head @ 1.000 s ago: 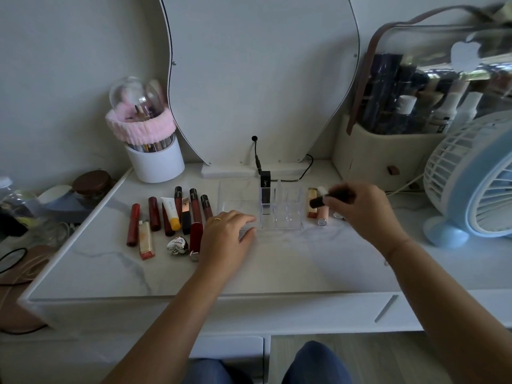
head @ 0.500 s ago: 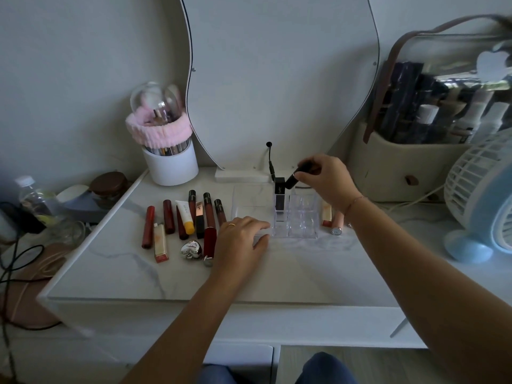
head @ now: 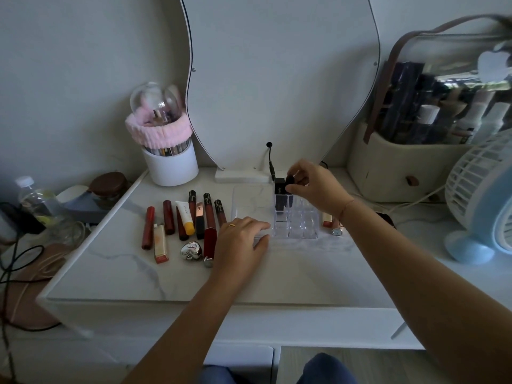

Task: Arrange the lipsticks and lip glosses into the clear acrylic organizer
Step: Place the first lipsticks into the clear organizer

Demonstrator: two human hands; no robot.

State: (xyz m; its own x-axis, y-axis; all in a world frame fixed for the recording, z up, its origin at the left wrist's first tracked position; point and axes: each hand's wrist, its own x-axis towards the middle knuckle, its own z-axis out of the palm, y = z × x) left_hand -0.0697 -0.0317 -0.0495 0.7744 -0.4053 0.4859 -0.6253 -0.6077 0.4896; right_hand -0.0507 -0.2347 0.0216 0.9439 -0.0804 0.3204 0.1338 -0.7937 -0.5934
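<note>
Head view: right hand [head: 315,187] reaches over the back of the clear acrylic organizer [head: 296,217], wrist bent down, fingertips pinched on a black lipstick [head: 290,180] held above the back row. Beside it, a square black lipstick [head: 281,191] stands upright in the organizer's back-left cell. Left hand [head: 241,242] lies palm down on the marble tabletop [head: 124,273], fingers loosely spread, holding nothing, fingertips touching the organizer's front-left corner. Row of lip glosses [head: 209,214] lies left of the organizer; two more tubes [head: 329,221] lie just right of it.
</note>
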